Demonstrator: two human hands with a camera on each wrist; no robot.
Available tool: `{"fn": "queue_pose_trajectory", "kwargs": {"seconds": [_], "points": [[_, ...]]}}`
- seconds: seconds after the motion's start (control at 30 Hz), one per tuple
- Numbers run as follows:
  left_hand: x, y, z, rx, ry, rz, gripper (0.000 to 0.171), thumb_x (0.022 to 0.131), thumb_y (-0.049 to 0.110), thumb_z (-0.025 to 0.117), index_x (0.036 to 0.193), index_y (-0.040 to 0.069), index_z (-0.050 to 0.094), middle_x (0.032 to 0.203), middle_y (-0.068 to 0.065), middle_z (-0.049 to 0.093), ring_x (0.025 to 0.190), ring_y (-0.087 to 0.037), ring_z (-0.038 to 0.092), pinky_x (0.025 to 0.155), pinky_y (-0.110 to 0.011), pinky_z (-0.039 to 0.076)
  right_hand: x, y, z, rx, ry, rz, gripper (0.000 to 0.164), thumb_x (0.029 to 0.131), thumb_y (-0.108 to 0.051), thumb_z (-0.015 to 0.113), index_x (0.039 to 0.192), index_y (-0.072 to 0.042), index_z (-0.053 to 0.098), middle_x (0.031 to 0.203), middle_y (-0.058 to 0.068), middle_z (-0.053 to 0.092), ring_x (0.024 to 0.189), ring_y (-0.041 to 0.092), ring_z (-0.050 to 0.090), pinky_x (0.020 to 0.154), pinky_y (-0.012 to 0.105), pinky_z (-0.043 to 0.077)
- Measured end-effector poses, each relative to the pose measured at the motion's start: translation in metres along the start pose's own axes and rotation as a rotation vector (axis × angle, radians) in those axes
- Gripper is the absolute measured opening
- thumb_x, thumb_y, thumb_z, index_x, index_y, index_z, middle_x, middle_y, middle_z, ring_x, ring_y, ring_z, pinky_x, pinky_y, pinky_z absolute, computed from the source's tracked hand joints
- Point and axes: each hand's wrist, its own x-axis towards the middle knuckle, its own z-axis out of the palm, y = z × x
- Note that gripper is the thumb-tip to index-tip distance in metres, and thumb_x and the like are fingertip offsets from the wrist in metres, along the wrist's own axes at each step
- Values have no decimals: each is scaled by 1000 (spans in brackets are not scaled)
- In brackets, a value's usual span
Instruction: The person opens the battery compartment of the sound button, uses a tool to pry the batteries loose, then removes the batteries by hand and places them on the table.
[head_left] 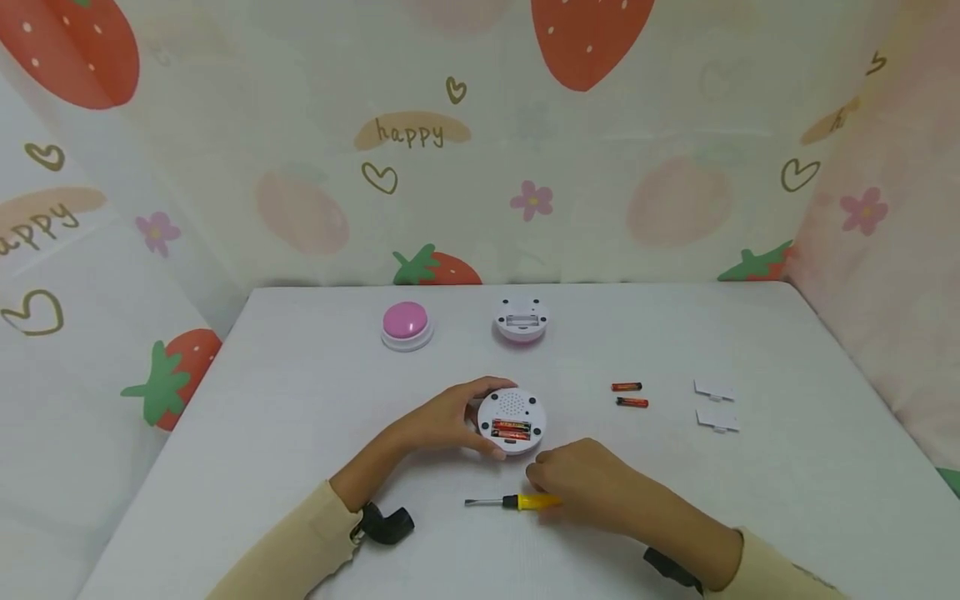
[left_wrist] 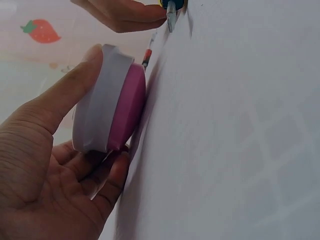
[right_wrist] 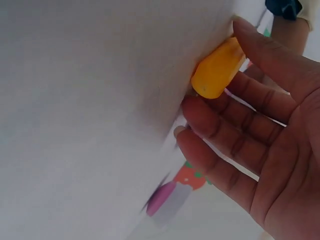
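Near: right hand (head_left: 583,483), fingers curled, pinches yellow-handled screwdriver (head_left: 527,502) low at white cloth-like tabletop (head_left: 315,358). Beyond, left hand (head_left: 444,418), thumb spread, grips white-and-pink round plastic button (head_left: 512,403), battery side up. Behind, pale strawberry-printed sheeting (head_left: 457,208).

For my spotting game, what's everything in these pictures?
Held button: 1, white and pink, centre
Fitted batteries: 2, red, inside it
Upright button: 1, pink and white, back left
Upturned button: 1, white and pink, back middle
Loose batteries: 2, orange and black, right
Battery covers: 2, white, far right
Screwdriver: 1, yellow-handled, front
Table: 1, white, underneath
Strawberry backdrop: 3 sides, pale, around table
Wrist devices: 2, dark, front
Sleeves: 2, beige, front
Left fingers: one set, around held button
Right fingers: one set, at screwdriver
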Motion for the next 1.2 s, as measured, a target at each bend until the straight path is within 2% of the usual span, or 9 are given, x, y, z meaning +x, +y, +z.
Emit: {"fn": "queue_pose_trajectory", "kwargs": {"seconds": [0.2,0.3,0.4,0.57,0.8,1.0,1.2], "points": [[-1,0,0,-11,-3,15,87,75,30,92,149,28,47,141,11,54,123,-14,51,105,-39,43,4,2,0,65,-17,-23,20,84,-26,85,96,-17,73,77,-9,63,65,6,50,67,22,50],[-1,1,0,-5,-6,11,86,75,29,92,148,28,48,141,10,54,124,-14,50,108,-39,43,2,4,-7,119,-40,-8,18,85,-25,84,98,-18,73,76,-10,62,67,8,51,71,24,51],[-1,3,-1,2,-5,4,85,75,30,92,148,28,48,141,9,55,123,-15,51,107,-39,44,-3,7,-20,181,-27,5,15,87,-24,82,97,-19,73,77,-13,61,69,8,52,71,25,50],[0,5,-1,9,-10,-7,85,76,29,92,148,28,47,139,8,55,117,-16,53,96,-33,50,-15,18,-46,242,52,19,12,88,-23,81,97,-19,73,83,-12,68,71,7,54,71,26,52],[0,5,-1,10,-7,-6,93,76,29,92,154,26,42,140,6,54,115,-17,52,89,-31,51,-31,38,-71,241,171,97,12,87,-23,82,96,-23,73,83,-15,68,72,7,56,73,28,53],[1,5,1,5,3,-14,91,74,32,93,152,30,45,136,9,55,114,-17,52,90,-33,49,-39,55,-76,228,255,206,15,87,-21,82,100,-21,75,89,-10,71,80,12,59,76,35,56],[0,2,1,2,30,-20,89,73,33,93,149,32,47,136,8,55,112,-18,52,87,-33,50,-39,67,-72,200,341,207,17,85,-16,83,101,-16,77,91,-7,73,82,15,62,77,39,56]]}}
